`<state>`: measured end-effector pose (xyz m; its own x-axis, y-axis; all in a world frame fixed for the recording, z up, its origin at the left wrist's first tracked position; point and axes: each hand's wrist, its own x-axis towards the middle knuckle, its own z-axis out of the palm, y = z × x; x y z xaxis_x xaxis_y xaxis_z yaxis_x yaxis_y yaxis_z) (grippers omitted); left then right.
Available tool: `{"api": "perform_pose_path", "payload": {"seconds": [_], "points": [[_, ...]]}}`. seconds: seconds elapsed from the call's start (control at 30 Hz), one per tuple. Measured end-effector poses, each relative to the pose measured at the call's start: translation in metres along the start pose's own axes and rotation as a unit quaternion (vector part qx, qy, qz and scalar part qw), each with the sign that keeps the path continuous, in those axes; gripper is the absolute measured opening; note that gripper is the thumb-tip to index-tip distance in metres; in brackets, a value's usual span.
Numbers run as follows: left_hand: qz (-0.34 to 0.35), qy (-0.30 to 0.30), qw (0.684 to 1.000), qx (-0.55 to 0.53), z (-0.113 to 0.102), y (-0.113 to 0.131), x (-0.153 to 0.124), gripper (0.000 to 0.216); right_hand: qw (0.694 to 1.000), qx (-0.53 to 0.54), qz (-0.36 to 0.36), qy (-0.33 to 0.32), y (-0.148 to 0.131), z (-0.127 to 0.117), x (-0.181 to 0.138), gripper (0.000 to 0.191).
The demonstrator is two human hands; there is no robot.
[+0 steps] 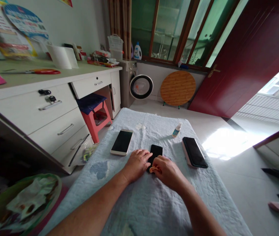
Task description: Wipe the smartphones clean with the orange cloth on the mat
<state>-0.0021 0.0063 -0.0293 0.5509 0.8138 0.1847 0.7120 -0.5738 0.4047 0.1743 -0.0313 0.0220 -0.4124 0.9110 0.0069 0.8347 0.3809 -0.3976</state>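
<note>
Pale blue quilted cloth [151,200] spread over a table in a bright tiled room, running from the near edge toward the far window.

Left hand [136,164] lying flat with fingers loosely spread, fingertips pressing the left edge of a small black phone [155,154] at the middle of the cloth. Right hand [167,171] curled narrow just beside it, thumb and forefinger pinching a small orange-ish scrap [152,169] against the phone's near end. Can't tell what the scrap is, too small. Both hands touching the phone, nearly touching each other.

Going outward: gold-edged phone [121,142] to the left, screen up, a bit apart from the left hand. Bigger black phone [194,152] to the right, looks stacked on something pinkish underneath. Small bottle [177,130] with a blue label further back, between the middle and right phones. Faint whitish wad [139,126] further still.

Further out on the left: white drawer unit [55,114] with keys hanging from the top drawer, red stool [96,116] tucked beside it, green tub [18,203] with crumpled stuff at the near left corner. Far end: washing machine [134,83], round wooden board [178,88] leaning on the wall, dark red door [243,59] on the right.
</note>
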Motion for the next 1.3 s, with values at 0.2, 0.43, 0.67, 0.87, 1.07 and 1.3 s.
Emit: {"api": "perform_pose_path", "payload": {"seconds": [0.2, 0.43, 0.67, 0.87, 1.07, 1.3], "points": [[0.010, -0.004, 1.000, -0.008, -0.006, 0.003, -0.003, 0.037, 1.000, 0.007, 0.022, 0.014, 0.010, 0.010, 0.008, 0.017], [0.010, -0.003, 1.000, -0.012, -0.008, 0.009, -0.005, 0.072, 0.990, -0.024, 0.112, 0.081, 0.027, 0.012, 0.019, 0.020], [0.007, 0.018, 1.000, -0.005, -0.001, 0.012, -0.004, 0.089, 0.990, 0.001, 0.103, 0.101, 0.031, 0.013, 0.021, 0.021], [0.009, 0.014, 1.000, -0.009, -0.003, 0.012, -0.004, 0.083, 0.995, 0.060, 0.027, 0.075, 0.035, 0.012, 0.016, 0.017], [0.017, 0.005, 1.000, -0.011, -0.007, 0.017, -0.005, 0.081, 0.983, 0.045, 0.104, 0.142, 0.053, 0.013, 0.021, 0.020], [0.043, -0.006, 0.999, -0.024, -0.005, 0.016, -0.006, 0.081, 0.970, 0.033, 0.147, 0.189, 0.065, 0.013, 0.025, 0.023]]}}
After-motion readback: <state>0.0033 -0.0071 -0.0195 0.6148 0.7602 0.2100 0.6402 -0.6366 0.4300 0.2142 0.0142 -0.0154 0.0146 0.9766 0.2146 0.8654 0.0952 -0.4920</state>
